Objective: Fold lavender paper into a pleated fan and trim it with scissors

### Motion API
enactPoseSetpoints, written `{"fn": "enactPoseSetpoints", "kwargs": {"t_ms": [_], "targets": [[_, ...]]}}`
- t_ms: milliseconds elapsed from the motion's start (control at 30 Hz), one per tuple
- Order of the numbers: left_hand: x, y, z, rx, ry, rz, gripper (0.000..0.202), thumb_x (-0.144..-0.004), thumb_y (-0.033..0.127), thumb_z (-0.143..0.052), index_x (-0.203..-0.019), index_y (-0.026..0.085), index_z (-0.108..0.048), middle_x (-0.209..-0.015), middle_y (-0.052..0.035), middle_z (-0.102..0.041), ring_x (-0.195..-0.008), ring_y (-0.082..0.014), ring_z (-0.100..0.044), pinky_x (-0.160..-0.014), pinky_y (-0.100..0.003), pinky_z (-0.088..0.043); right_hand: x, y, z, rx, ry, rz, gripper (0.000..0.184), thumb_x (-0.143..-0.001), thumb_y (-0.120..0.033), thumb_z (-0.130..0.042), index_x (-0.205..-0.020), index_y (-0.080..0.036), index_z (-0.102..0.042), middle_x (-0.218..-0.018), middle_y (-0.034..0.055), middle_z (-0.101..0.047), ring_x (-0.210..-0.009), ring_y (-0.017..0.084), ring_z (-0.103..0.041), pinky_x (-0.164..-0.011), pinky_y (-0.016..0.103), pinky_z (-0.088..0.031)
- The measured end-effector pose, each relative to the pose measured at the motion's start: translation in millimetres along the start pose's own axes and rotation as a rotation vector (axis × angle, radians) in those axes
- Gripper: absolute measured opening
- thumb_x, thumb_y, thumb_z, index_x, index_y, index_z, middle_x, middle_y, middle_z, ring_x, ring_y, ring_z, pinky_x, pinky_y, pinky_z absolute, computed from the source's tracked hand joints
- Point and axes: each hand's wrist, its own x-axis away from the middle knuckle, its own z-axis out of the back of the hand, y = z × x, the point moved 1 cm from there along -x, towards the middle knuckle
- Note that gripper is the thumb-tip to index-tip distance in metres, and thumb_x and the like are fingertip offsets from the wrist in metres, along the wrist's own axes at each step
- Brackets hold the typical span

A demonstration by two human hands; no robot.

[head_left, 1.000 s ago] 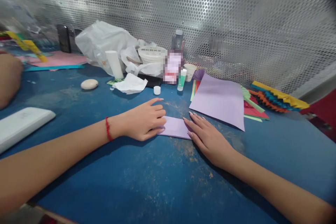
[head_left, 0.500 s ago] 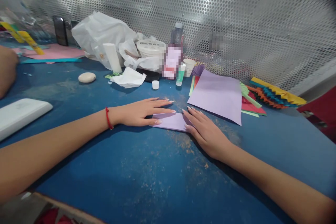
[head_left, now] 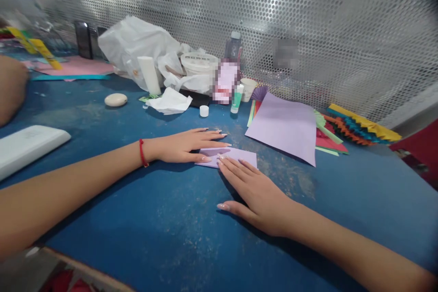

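Observation:
A small folded piece of lilac paper (head_left: 230, 156) lies flat on the blue tabletop (head_left: 137, 228) in front of me. My left hand (head_left: 185, 147), with a red string bracelet (head_left: 143, 153) on the wrist, rests flat with its thumb and lower fingers on the paper's left end. My right hand (head_left: 255, 196) lies palm down below it, fingertips on the paper's lower edge. Neither hand grips the paper. A large lilac sheet (head_left: 282, 127) lies just beyond, to the right.
Another person's hand (head_left: 10, 89) enters at the left edge. A white tablet-like slab (head_left: 29, 149) lies at left. Behind stand a crumpled plastic bag (head_left: 133, 43), a white tub (head_left: 199, 66), and a green-and-white tube (head_left: 236, 99). Paper fans (head_left: 359, 127) lie at right against a perforated metal screen (head_left: 342, 32).
My right hand has slid toward me and left, its fingertips now across the paper's lower edge. The folded paper looks shifted slightly, with more of its right end showing. My left hand is nearly still.

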Motion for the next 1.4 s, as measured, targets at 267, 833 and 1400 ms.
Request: {"fn": "enactPoseSetpoints", "kwargs": {"t_ms": [267,833,1400], "targets": [[-0.8,3.9,2.2,0.075,0.033,-0.025,0.063,-0.106,0.05,-0.043,-0.162,0.027,-0.025,-0.169,-0.0056,-0.023,-0.159,-0.0252,-0.013,-0.129,-0.046,-0.009,-1.4,-5.3,-1.3,0.014,0.022,-0.02,0.08,-0.106,-0.063,-0.032,-0.16,-0.004,-0.027,-0.166,0.0153,-0.024,-0.155,0.029,-0.022,-0.127,0.053,-0.023],[-3.4,5.1,-1.3,0.107,0.023,0.071,0.056,-0.107,0.052,-0.041,-0.159,0.035,-0.031,-0.17,-0.0019,-0.022,-0.159,-0.0258,-0.013,-0.129,-0.053,-0.007,-3.8,-9.5,0.3,0.006,-0.02,-0.061,0.078,-0.106,-0.061,-0.035,-0.161,-0.007,-0.025,-0.166,0.0129,-0.021,-0.155,0.03,-0.02,-0.125,0.054,-0.023],[-1.5,14.3,1.7,0.023,-0.053,0.103,0.05,-0.108,0.052,-0.036,-0.157,0.046,-0.03,-0.172,0.0009,-0.012,-0.159,-0.0294,-0.005,-0.128,-0.058,-0.007,-4.2,-10.8,-0.2,-0.012,-0.006,-0.053,0.076,-0.106,-0.058,-0.037,-0.159,-0.005,-0.03,-0.164,0.0137,-0.023,-0.154,0.033,-0.023,-0.124,0.057,-0.026]]}}
